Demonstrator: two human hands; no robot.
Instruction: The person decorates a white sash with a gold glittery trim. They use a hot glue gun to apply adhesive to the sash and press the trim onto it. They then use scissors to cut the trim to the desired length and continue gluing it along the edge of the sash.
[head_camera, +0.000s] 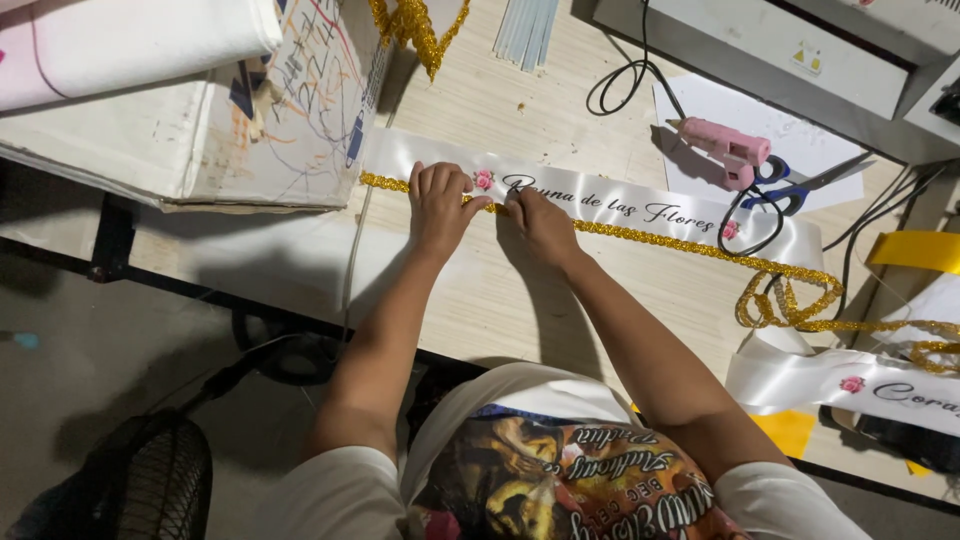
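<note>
Left hand: left hand lies flat, fingers pressing the gold braid trim onto the white satin sash.
Right hand: right hand pinches the trim just at 3 o'clock of the left.
Sash: stretched across the counter, from 10 toward 4 o'clock.
Handling: likely light, limp, slippery; best held at its edge.
Nearby: pink glue gun and scissors at 2 o'clock.

The person wears a white short-sleeved T-shirt with a dark printed picture and curling script across its front, the sleeves ending well up the arms from the fingers, leaving both forearms, the left hand and the right hand bare, without rings or watch.
</note>
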